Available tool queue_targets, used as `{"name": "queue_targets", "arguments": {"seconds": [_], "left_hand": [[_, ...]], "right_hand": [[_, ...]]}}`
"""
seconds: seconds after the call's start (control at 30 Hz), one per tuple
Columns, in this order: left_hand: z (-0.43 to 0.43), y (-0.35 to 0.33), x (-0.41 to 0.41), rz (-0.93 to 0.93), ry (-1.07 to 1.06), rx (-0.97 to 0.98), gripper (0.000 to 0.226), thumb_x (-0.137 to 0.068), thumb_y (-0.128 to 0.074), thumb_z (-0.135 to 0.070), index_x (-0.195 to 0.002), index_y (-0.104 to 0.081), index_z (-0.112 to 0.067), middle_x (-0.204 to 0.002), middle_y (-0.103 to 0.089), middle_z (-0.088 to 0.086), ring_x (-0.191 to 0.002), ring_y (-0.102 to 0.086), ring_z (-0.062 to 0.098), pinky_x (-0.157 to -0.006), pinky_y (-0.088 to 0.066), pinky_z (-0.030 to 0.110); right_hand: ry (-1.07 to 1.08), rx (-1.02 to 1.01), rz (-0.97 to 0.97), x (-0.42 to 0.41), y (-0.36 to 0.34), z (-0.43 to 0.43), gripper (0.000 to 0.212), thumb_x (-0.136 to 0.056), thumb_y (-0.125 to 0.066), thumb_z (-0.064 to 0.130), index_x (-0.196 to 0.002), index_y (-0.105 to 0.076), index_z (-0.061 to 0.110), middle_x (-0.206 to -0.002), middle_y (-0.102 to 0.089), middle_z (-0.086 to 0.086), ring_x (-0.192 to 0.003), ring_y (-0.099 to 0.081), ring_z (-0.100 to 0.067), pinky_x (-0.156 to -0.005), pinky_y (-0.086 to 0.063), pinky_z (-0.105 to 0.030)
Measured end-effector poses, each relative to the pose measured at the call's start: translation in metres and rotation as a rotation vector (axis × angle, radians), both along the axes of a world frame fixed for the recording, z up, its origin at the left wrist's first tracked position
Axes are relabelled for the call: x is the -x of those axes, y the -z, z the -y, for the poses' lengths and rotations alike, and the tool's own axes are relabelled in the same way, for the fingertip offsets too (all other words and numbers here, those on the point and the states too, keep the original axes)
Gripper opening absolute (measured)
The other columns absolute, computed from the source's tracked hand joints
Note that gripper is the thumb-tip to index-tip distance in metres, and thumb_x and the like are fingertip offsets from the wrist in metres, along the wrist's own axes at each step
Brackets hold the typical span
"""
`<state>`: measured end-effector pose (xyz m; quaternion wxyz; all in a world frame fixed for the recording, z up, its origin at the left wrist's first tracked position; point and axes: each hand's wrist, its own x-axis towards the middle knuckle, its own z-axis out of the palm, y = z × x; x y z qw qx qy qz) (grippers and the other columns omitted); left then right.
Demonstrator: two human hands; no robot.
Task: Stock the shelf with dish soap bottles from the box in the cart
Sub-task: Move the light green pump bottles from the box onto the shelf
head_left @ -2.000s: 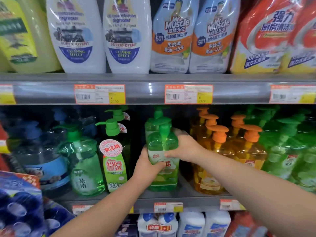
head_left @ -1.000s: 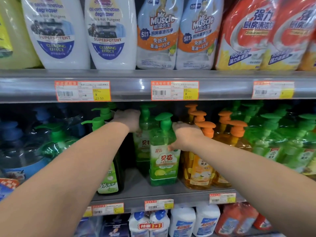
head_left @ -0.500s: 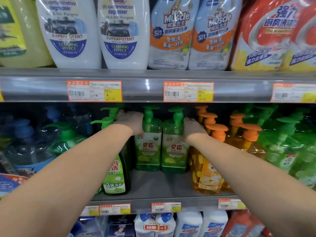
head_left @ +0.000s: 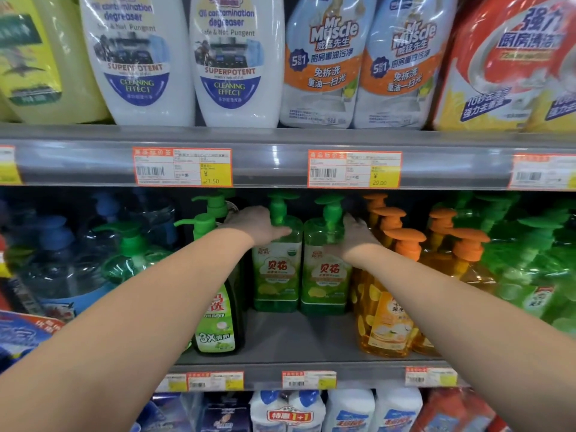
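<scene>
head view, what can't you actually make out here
Head view only:
left hand, right hand: fingers partly hidden by the green bottles, so grip unclear.
price tags: small print too blurred.
degreaser bottles: tops cut off by the top edge.
box and cart: out of frame.
</scene>
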<state>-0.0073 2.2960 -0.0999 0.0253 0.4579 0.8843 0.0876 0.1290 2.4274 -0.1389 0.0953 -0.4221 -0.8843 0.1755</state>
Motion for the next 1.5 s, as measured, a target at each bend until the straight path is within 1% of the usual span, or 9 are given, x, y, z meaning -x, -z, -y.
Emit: {"name": "queue_targets", "arguments": {"seconds": [0.1, 0.17, 0.33, 0.4, 0.57, 0.67, 0.93, 1.13, 1.5], "left_hand": [[-0.002, 0.004, -0.003, -0.03, -0.013, 0.012, 0.057, -0.087, -0.05, -0.057, -0.123, -0.054, -0.013, -0.118, -0.06, 0.008, -0.101, -0.057, 0.024, -0.076, -0.045, 0.031], [-0.003, 0.005, -0.009, -0.039, -0.066, 0.0, 0.072, -0.086, -0.052, -0.058, -0.136, -0.04, -0.008, -0.126, -0.056, 0.012, -0.11, -0.056, 0.028, -0.083, -0.046, 0.035], [0.008, -0.002, -0.037, -0.104, -0.147, -0.095, 0.099, -0.082, -0.057, -0.059, -0.15, -0.002, -0.012, -0.158, -0.012, 0.013, -0.137, -0.033, 0.035, -0.104, -0.039, 0.046], [0.024, -0.001, -0.051, -0.211, -0.091, -0.104, 0.092, -0.084, -0.058, -0.053, -0.151, -0.005, -0.017, -0.158, -0.01, 0.011, -0.138, -0.029, 0.034, -0.104, -0.035, 0.046], [0.069, 0.018, -0.077, -0.433, 0.117, -0.03, 0.051, -0.09, -0.047, -0.046, -0.132, -0.046, -0.018, -0.132, -0.045, 0.01, -0.119, -0.045, 0.031, -0.09, -0.042, 0.041], [0.09, 0.026, -0.086, -0.406, 0.143, 0.038, 0.05, -0.092, -0.045, -0.046, -0.131, -0.048, -0.015, -0.128, -0.048, 0.009, -0.116, -0.046, 0.03, -0.09, -0.041, 0.04], [0.173, 0.051, -0.095, -0.33, 0.059, 0.08, 0.057, -0.091, -0.047, -0.048, -0.135, -0.043, -0.013, -0.132, -0.046, 0.011, -0.123, -0.042, 0.031, -0.096, -0.038, 0.039], [0.312, 0.068, -0.084, -0.292, -0.142, 0.108, 0.054, -0.089, -0.049, -0.047, -0.129, -0.045, -0.012, -0.127, -0.049, 0.012, -0.117, -0.047, 0.032, -0.093, -0.039, 0.042], [0.65, 0.084, -0.092, -0.199, -0.606, 0.185, 0.054, -0.086, -0.051, -0.053, -0.125, -0.047, -0.015, -0.124, -0.051, 0.01, -0.119, -0.048, 0.032, -0.095, -0.04, 0.041]], "right_hand": [[0.016, -0.048, 0.001, 0.005, 0.006, 0.0, 0.095, -0.082, -0.064, 0.041, -0.154, -0.006, 0.017, -0.161, -0.004, -0.011, -0.148, -0.01, -0.032, -0.12, -0.016, -0.04], [0.009, -0.065, -0.001, 0.003, 0.0, 0.007, 0.098, -0.083, -0.066, 0.036, -0.154, -0.001, 0.016, -0.162, 0.001, -0.009, -0.148, -0.004, -0.031, -0.12, -0.012, -0.04], [-0.092, -0.127, -0.053, -0.028, -0.017, 0.036, 0.09, -0.087, -0.061, 0.029, -0.154, -0.001, 0.021, -0.162, 0.002, -0.006, -0.148, -0.001, -0.033, -0.12, -0.015, -0.046], [-0.168, -0.232, -0.002, -0.046, -0.021, 0.051, 0.08, -0.09, -0.058, 0.03, -0.153, -0.009, 0.024, -0.162, 0.0, -0.004, -0.148, -0.001, -0.034, -0.119, -0.016, -0.047], [-0.331, -0.407, 0.111, -0.06, -0.015, 0.077, 0.063, -0.091, -0.051, 0.032, -0.147, -0.026, 0.021, -0.155, -0.023, -0.008, -0.144, -0.019, -0.034, -0.114, -0.025, -0.045], [-0.411, -0.431, 0.151, -0.062, -0.01, 0.094, 0.063, -0.092, -0.051, 0.035, -0.148, -0.026, 0.02, -0.149, -0.034, -0.007, -0.135, -0.034, -0.032, -0.109, -0.031, -0.04], [-0.486, -0.393, 0.218, -0.062, 0.004, 0.166, 0.062, -0.091, -0.052, 0.038, -0.147, -0.028, 0.023, -0.146, -0.037, -0.004, -0.133, -0.037, -0.029, -0.109, -0.035, -0.039], [-0.626, -0.407, 0.223, -0.028, 0.01, 0.281, 0.064, -0.091, -0.052, 0.039, -0.147, -0.028, 0.022, -0.145, -0.039, -0.004, -0.134, -0.036, -0.029, -0.107, -0.036, -0.04], [-1.049, -0.411, 0.119, 0.028, 0.034, 0.6, 0.059, -0.089, -0.052, 0.041, -0.142, -0.035, 0.023, -0.14, -0.043, -0.004, -0.128, -0.043, -0.03, -0.101, -0.041, -0.04]]}}
